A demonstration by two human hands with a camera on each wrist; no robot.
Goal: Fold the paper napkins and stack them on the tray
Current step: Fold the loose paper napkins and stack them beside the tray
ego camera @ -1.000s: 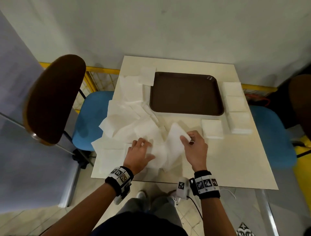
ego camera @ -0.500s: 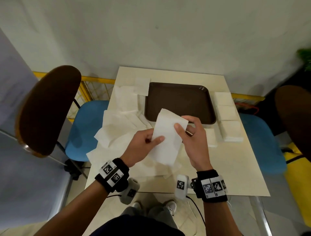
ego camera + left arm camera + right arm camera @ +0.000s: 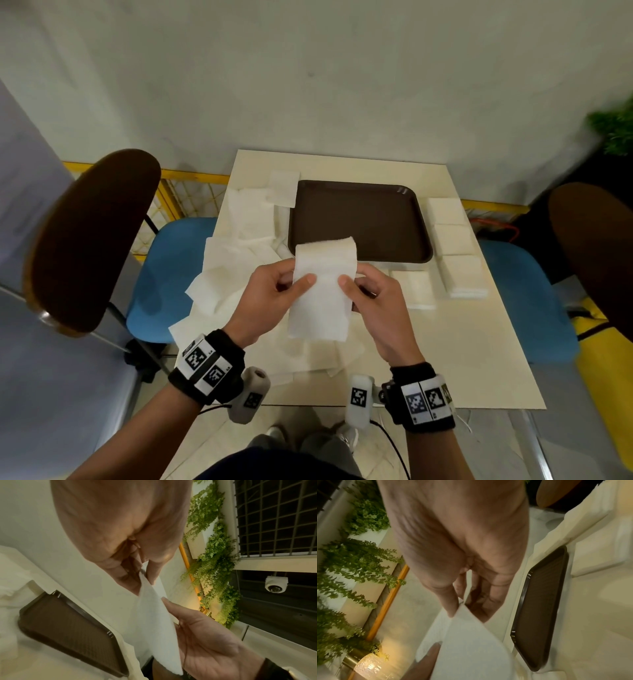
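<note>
Both hands hold 1 white paper napkin up above the worktop, the left hand pinching its left edge and the right hand its right. Its long axis runs away from the person, the far end curling over. The brown tray lies beyond the hands.

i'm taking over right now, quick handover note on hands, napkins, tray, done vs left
Left hand and right hand each pinch a side edge of one napkin, held up above the table, partly folded over at the top.
Tray: nothing on it.
Folded stacks sit on the table right of the tray.
Loose unfolded napkins are piled on the left.
Left: finish this fold, fold the pile, move stacks onto the tray.
</note>
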